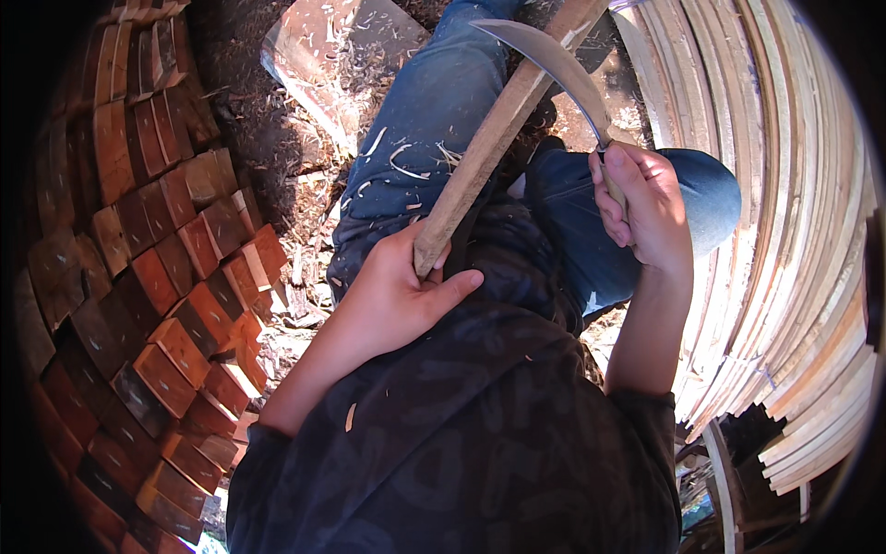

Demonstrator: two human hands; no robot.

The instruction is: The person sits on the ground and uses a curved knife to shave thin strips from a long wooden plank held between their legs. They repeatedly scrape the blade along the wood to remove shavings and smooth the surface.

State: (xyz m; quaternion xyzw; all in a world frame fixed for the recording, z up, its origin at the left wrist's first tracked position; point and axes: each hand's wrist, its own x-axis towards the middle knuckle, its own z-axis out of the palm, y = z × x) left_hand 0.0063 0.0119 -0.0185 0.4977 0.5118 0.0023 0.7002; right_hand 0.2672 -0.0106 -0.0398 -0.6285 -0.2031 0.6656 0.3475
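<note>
Your left hand (397, 286) closes around the near end of a long wooden stick (498, 129), bracing it along your lap, while your right hand (646, 208) grips a curved knife (563, 69) laid across it.

Outdoor wood yard, hard sunlight.
Stacked reddish wood blocks (157, 277) at left, pale thin slats (794, 231) piled right; dirt ground (268, 138) w/ shavings.
</note>
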